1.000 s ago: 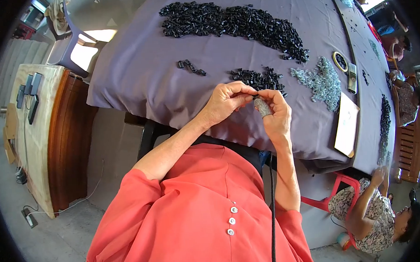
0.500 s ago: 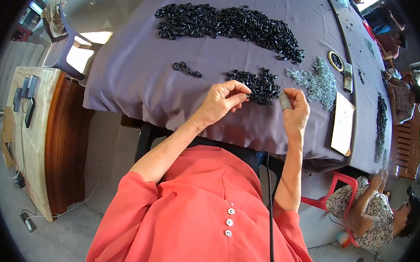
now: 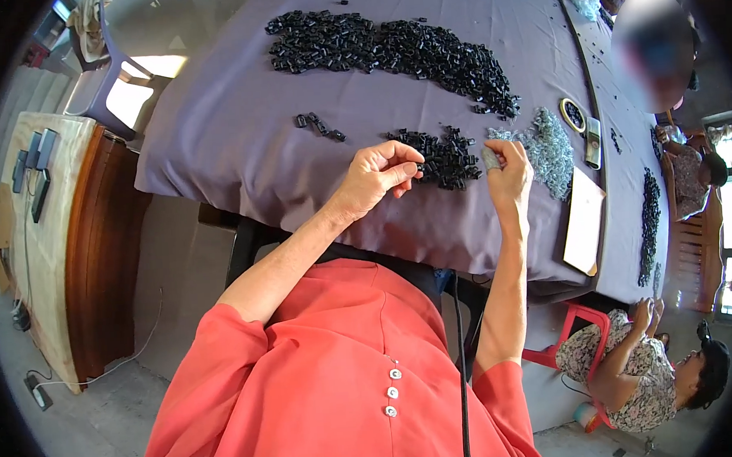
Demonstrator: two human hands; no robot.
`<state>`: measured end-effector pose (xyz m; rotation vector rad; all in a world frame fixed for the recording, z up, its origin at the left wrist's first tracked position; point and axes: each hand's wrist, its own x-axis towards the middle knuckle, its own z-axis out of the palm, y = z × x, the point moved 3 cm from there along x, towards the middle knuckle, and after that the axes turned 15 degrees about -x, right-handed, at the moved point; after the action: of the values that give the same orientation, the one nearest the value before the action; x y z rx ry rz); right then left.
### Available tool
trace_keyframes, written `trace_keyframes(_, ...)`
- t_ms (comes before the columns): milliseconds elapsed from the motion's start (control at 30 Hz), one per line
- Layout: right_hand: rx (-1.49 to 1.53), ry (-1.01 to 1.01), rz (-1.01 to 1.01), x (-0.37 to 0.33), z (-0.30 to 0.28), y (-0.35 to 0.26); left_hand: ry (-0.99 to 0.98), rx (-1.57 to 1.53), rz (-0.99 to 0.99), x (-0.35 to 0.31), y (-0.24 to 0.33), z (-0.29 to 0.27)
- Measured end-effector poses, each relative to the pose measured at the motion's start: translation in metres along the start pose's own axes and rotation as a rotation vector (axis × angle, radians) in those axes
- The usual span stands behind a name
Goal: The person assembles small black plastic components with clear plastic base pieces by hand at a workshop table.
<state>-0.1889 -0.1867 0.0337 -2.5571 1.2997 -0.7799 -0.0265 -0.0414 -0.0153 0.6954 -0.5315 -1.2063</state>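
Note:
My left hand (image 3: pixel 373 181) is pinched, with a small black plastic piece (image 3: pixel 419 170) between thumb and forefinger. It is at the near-left edge of a small heap of black plastic pieces (image 3: pixel 453 158). My right hand (image 3: pixel 511 184) is closed at the near-left edge of a pile of small clear plastic pieces (image 3: pixel 552 152). Grey wrapping (image 3: pixel 491 159) covers one of its fingers. Whatever those fingertips hold is too small to make out.
A large band of black pieces (image 3: pixel 390 49) lies farther back on the purple-grey cloth (image 3: pixel 211 112), with several loose ones (image 3: pixel 319 126) at left. Right are a tape roll (image 3: pixel 573 115) and a white board (image 3: pixel 583 225). A person (image 3: pixel 630 364) sits at lower right; a wooden cabinet (image 3: pixel 102 250) stands left.
My right hand has moved a little farther away, up to the clear pieces. The left hand keeps its pinch. The view has shifted slightly, and a blurred figure shows at upper right.

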Motion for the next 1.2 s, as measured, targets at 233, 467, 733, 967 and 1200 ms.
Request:
trace_keyframes(233, -0.253, -0.067, -0.116, 0.032, 0.026, -0.019, -0.016, 0.012, -0.026, 0.000, 0.000, 0.000)
trace_keyframes(467, -0.250, -0.258, -0.086, 0.039, 0.041, -0.019, -0.009, 0.010, -0.035, 0.000, 0.001, 0.002)
trace_keyframes(733, -0.196, -0.303, -0.164, 0.038, 0.043, -0.026, -0.010, 0.024, -0.033, 0.000, 0.002, 0.002)
trace_keyframes(967, -0.105, -0.214, -0.192, 0.041, 0.039, -0.034, -0.031, 0.006, -0.018, 0.000, 0.000, 0.002)
trace_keyframes(1200, -0.222, -0.260, -0.284, 0.044, 0.050, -0.044, -0.025, 0.016, -0.020, 0.000, 0.001, 0.003)
